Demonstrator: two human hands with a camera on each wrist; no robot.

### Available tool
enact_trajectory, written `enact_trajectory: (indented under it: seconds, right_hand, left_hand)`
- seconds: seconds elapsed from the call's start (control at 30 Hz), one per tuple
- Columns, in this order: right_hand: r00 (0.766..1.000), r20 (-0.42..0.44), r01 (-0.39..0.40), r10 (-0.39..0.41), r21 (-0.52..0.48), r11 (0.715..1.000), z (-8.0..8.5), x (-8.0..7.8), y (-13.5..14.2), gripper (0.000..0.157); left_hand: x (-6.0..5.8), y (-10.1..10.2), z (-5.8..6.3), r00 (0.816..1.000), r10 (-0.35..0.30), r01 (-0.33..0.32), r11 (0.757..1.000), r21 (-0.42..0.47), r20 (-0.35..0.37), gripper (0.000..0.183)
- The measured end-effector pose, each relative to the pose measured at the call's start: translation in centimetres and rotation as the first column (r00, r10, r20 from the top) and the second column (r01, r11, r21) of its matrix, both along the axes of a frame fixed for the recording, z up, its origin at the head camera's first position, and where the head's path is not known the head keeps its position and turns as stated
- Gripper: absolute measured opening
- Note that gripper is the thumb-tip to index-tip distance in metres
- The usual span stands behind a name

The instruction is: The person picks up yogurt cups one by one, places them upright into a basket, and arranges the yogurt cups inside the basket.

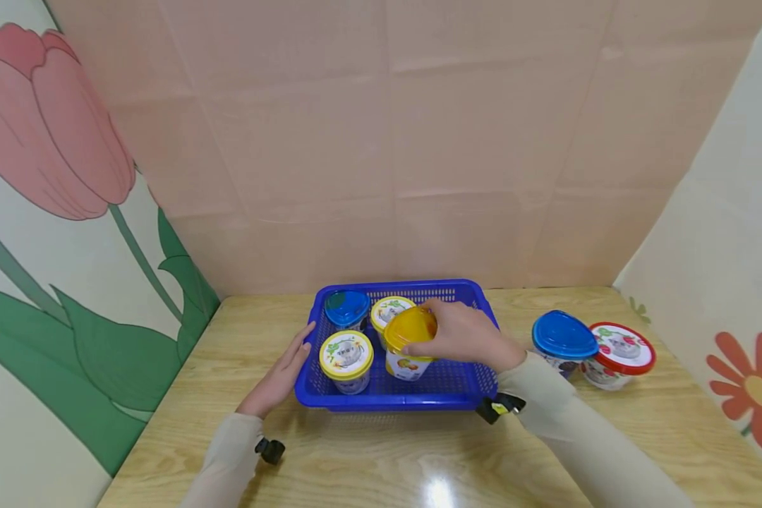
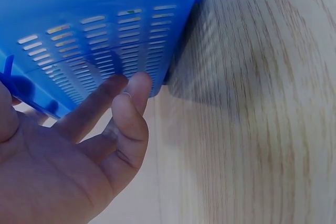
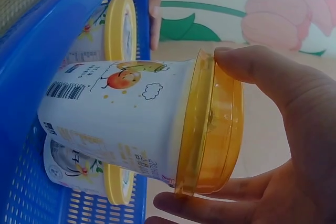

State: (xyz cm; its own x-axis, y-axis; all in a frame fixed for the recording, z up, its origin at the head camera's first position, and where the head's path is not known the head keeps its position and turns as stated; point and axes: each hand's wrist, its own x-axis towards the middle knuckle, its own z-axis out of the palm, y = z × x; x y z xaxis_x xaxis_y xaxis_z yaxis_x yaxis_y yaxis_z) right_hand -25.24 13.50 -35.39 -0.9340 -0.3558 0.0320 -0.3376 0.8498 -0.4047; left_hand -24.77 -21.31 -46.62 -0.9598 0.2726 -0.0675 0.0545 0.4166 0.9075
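My right hand (image 1: 466, 333) grips a yogurt cup (image 3: 126, 114) by its translucent yellow domed lid (image 1: 411, 328), thumb on one side and fingers on the other. The cup's lower end is inside the blue plastic basket (image 1: 413, 402). In the right wrist view its printed wall shows a barcode and a cartoon fruit. My left hand (image 1: 286, 370) rests along the basket's left side, fingers fairly straight; in the left wrist view they lie near the slotted wall (image 2: 94, 40). Two yellow-rimmed cups, one at front left (image 1: 346, 356) and one behind (image 1: 390, 310), stand in the basket beside a blue-lidded cup (image 1: 347, 308).
On the wooden table (image 1: 381, 458), right of the basket, stand a cup with a blue domed lid (image 1: 564, 335) and a red-rimmed cup (image 1: 621, 349), close together. Behind the table rises a pinkish covered wall (image 1: 381, 155); flower-painted panels flank it.
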Motion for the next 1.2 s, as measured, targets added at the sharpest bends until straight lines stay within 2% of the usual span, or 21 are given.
enact_trajectory:
  seconds: [0.43, 0.67, 0.7, 0.9, 0.93, 1.2]
  right_hand:
    - [0.995, 0.095, -0.037, 0.033, 0.042, 0.998, -0.7, -1.0, -1.1, 0.086]
    - [0.993, 0.109, -0.054, 0.045, 0.081, 0.995, -1.0, -1.1, -1.9, 0.087]
    - [0.993, 0.109, -0.059, 0.050, 0.084, 0.995, -1.1, -1.1, -2.0, 0.088]
    - [0.992, 0.108, -0.079, 0.068, 0.099, 0.992, -1.3, -1.3, -2.4, 0.088]
    - [0.991, 0.113, -0.079, 0.068, 0.102, 0.992, -1.4, -1.3, -2.5, 0.088]
    - [0.989, 0.132, -0.080, 0.067, 0.097, 0.992, -1.7, -1.4, -3.0, 0.085]
  left_hand:
    - [-0.3, -0.1, -0.2, 1.000, 0.006, -0.006, 1.000, -0.016, 0.012, 0.052]
    - [-0.1, 0.0, -0.1, 1.000, 0.008, -0.008, 1.000, -0.028, 0.011, 0.053]
    - [0.1, 0.1, 0.3, 1.000, 0.007, -0.007, 1.000, -0.029, 0.018, 0.053]
    - [0.2, 0.1, 0.3, 1.000, 0.005, -0.005, 1.000, -0.014, 0.013, 0.052]
    - [0.0, -0.1, -0.2, 1.000, 0.006, -0.006, 1.000, -0.012, 0.005, 0.052]
    - [0.0, 0.0, -0.1, 1.000, 0.008, -0.008, 1.000, -0.004, 0.007, 0.052]
